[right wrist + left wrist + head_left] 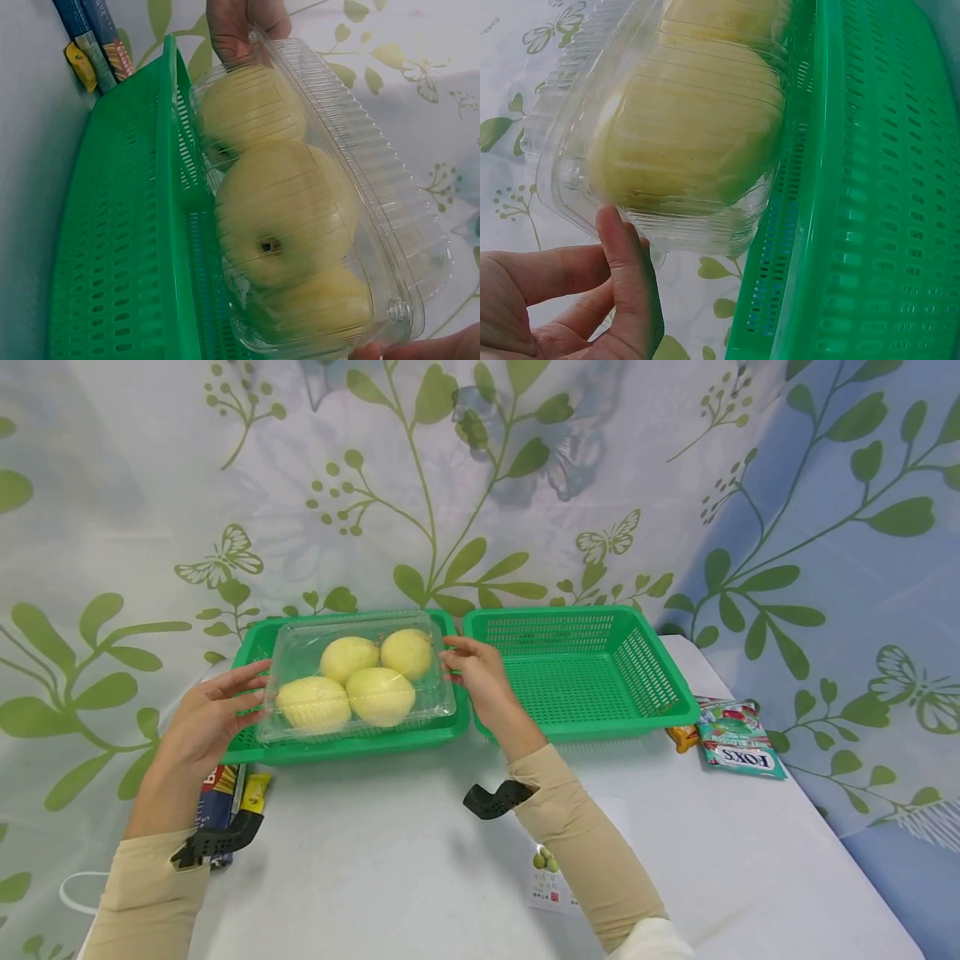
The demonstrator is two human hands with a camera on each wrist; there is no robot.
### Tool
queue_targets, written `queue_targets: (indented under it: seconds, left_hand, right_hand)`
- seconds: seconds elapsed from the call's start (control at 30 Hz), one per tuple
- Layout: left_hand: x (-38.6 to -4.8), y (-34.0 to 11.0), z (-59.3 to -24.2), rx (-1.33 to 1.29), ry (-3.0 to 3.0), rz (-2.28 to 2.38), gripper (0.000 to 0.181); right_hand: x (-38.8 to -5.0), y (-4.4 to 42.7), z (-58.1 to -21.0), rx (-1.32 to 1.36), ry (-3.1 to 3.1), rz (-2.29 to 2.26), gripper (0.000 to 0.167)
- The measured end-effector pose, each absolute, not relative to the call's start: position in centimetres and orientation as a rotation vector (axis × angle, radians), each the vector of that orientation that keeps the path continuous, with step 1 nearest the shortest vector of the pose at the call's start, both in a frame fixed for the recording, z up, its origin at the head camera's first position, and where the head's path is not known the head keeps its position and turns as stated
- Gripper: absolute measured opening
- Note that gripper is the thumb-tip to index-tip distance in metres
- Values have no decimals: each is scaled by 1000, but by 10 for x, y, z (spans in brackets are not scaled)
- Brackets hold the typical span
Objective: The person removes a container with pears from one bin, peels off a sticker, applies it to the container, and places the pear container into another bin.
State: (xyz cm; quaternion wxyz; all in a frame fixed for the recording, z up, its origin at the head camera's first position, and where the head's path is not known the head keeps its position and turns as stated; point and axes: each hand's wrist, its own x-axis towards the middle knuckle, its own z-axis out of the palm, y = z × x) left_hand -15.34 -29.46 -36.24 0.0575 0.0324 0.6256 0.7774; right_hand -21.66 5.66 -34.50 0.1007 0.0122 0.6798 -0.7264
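A clear plastic clamshell box (pixel 442 700) with several pale yellow pears (pixel 380 696) inside is held between both hands, over the left green basket (pixel 330 752). At its left end, the left hand (pixel 206 714) grips the rim with its fingertips. My right hand (pixel 483 681) pinches the right end near the far corner. In the left wrist view, fingers (pixel 619 247) meet the box's corner beside a pear (pixel 694 120). The right wrist view shows the box (pixel 360 165) tilted at the basket's rim (pixel 169 187). Whether it touches the basket floor is hidden.
To the right stands a second green basket (pixel 558 689), with nothing visible inside. A teal Fox's bag (pixel 738 739) and an orange packet (pixel 682 737) lie beyond it. Blue packaging (pixel 215 802) and a yellow packet (pixel 256 792) lie near the left forearm. A printed sheet (pixel 551 889) is partly under the right forearm.
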Motion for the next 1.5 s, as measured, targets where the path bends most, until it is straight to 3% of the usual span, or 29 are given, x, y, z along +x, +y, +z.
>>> queue_targets:
  seconds: [1.5]
  left_hand:
    - [-121,-278,-361,281,1812,2456,46]
  right_hand:
    - [-175,78,-338,-50,1995,-2180,40]
